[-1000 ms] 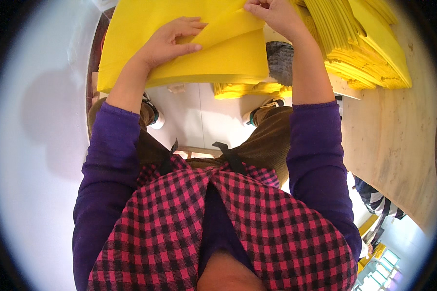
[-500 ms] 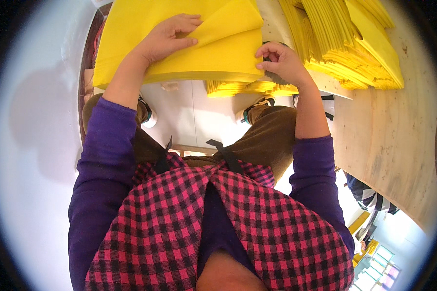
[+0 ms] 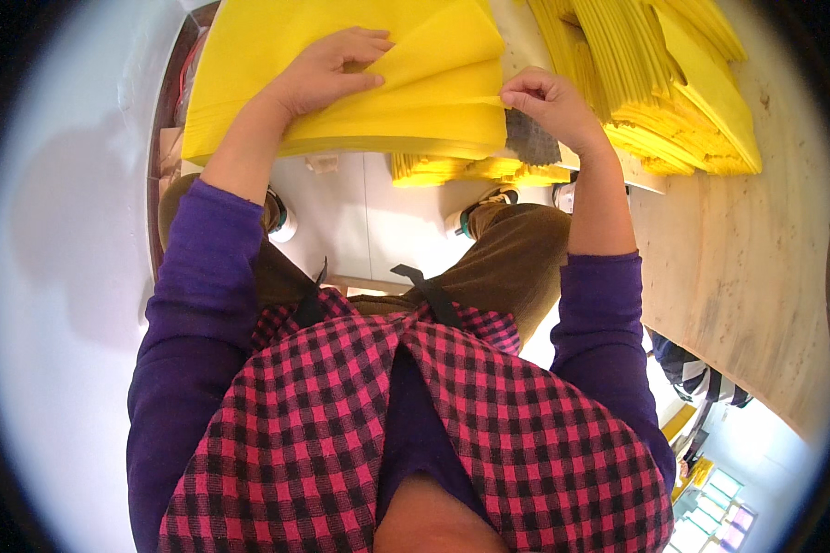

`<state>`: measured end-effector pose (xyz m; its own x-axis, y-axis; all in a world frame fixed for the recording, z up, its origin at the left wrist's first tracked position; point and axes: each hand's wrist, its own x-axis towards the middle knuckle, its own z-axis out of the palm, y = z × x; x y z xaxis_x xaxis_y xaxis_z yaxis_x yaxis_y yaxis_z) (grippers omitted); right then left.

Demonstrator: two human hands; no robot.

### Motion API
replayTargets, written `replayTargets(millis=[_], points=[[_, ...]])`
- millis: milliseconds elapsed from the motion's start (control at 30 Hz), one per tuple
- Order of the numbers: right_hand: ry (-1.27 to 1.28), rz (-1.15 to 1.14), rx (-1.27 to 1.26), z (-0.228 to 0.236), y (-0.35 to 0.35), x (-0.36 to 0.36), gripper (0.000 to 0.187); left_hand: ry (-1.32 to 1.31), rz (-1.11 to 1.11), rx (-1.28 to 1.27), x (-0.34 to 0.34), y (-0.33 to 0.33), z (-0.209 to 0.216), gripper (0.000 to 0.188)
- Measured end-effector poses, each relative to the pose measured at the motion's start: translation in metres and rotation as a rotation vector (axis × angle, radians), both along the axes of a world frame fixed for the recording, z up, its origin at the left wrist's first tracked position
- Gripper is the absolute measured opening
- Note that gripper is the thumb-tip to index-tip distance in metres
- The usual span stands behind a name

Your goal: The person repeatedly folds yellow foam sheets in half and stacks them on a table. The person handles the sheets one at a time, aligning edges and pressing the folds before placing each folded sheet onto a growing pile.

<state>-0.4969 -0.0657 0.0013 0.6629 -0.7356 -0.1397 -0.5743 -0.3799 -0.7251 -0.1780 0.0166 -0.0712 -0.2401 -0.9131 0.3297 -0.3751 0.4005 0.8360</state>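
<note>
Closest to the camera is a pink and black checked apron (image 3: 415, 433) worn over purple sleeves (image 3: 194, 304). Below it are brown trousers (image 3: 516, 258) and shoes on a pale floor (image 3: 387, 221).

Further out, both arms reach to a thick stack of yellow sheets (image 3: 341, 111). It sits on the desk (image 3: 738, 276), right in front of the person.

The left hand (image 3: 327, 69) lies on top of the stack. Its fingers are curled a bit and they press on a fold in the top sheet (image 3: 443, 55). The right hand (image 3: 549, 101) is nearly closed. It pinches the right corner of that same top sheet between thumb and fingers.

It looks like the top sheet is being peeled off or folded. To do this well, the left hand should press down so the sheets under it do not slide. The right hand should hold only one sheet, not two, and lift it slowly so it does not crease.

Farthest away, on the right, more yellow sheets (image 3: 673, 83) lie in leaning piles on the wooden desk.
</note>
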Motion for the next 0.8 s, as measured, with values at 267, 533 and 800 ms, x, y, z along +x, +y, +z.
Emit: replayTargets(millis=[267,533,800], points=[[0.005,0.15,-0.17,0.025,-0.029,0.03,0.019,-0.115,-0.059,-0.081,-0.001,0.001,0.009,0.031],[0.082,0.113,-0.455,0.032,-0.054,0.071,0.021,-0.21,-0.005,-0.116,-0.004,0.01,0.015,0.032],[0.029,-0.044,-0.25,0.018,-0.009,0.021,0.018,-0.054,-0.029,-0.066,0.0,0.002,0.003,0.032]])
